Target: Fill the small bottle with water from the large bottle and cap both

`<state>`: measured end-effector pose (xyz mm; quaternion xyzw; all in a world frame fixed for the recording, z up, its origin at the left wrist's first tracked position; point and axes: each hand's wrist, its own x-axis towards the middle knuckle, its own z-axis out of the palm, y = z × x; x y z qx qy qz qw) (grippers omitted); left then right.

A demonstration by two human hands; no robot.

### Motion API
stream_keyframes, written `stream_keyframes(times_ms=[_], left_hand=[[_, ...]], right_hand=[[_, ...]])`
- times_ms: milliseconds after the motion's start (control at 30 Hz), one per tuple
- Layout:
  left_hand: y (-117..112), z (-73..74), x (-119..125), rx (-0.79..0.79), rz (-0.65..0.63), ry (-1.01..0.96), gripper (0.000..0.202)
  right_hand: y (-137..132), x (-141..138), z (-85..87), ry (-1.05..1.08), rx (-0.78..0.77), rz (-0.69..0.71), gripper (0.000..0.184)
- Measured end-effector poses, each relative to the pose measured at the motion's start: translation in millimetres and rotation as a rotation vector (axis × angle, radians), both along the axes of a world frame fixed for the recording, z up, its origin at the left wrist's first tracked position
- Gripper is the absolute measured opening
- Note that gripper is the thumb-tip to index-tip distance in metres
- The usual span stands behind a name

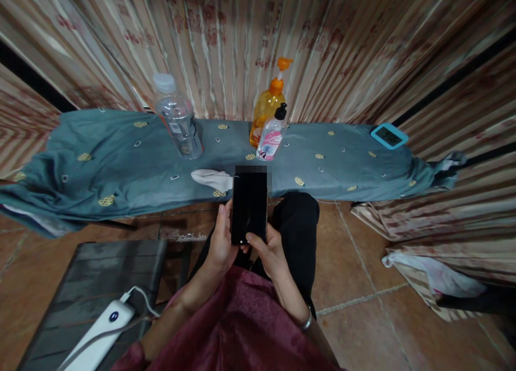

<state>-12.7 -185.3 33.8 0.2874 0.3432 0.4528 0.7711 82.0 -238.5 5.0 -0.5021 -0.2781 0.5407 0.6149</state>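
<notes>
A black smartphone (249,207) is held upright in front of me, its screen dark except for a small mark at the bottom. My left hand (222,234) grips its left edge, thumb along the side. On the lower right corner, my right hand (271,250) holds it too, with the thumb on the bottom of the screen. Fingers behind the phone are mostly hidden. A pale cloth item, perhaps a sock (212,179), lies on the covered bench just left of the phone's top.
The bench has a green patterned cover (133,183). On it stand a clear bottle (179,123), an orange pump bottle (264,107), a small black-capped bottle (271,140) and a blue-framed digital clock (389,136). A white power strip (100,333) lies on a dark stool (121,263). Curtains hang behind.
</notes>
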Motion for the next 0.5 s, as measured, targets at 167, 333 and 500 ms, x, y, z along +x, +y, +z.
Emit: stream_keyframes(times_ms=[167,333,500], left_hand=[[0.4,-1.8,-1.1,-0.02,-0.015,-0.008,0.065],[1.2,-3.4,-1.3,-0.007,-0.014,-0.02,0.065],[3.4,-5.1,2.7,-0.019,0.097,-0.014,0.054]], right_hand=[[-0.8,-1.0,6.3,-0.008,0.035,0.017,0.023],[-4.4,4.0,-0.4,-0.027,0.05,0.015,0.027],[-3.7,14.0,-4.6,-0.029,0.052,-0.021,0.02]])
